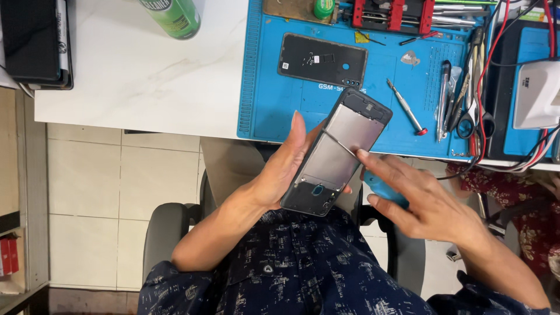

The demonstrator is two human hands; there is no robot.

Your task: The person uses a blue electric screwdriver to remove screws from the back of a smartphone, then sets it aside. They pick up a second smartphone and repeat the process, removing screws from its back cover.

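The person's left hand [280, 175] grasps an opened phone frame [337, 153] from beneath, fingers extended along its left edge, thumb side hidden under the body. The frame is held tilted above the lap, its upper end overlapping the front edge of the blue work mat [274, 93]. Its inner face shows a grey metal plate, with a dark border and a small oval opening near the lower end.

The right hand [426, 201] pinches thin metal tweezers [339, 144] between fingertips; the tip lies on the metal plate near its middle.

On the mat, a detached black back cover [322, 60] lies flat, bearing a small white rectangular label at its left end and another near its centre. A screwdriver with a red end [407, 107] rests just right of the frame. Scissors and further tools [461, 99] lie at the mat's right side. A green cylindrical can [172, 16] stands on the white table [134, 76], well apart.
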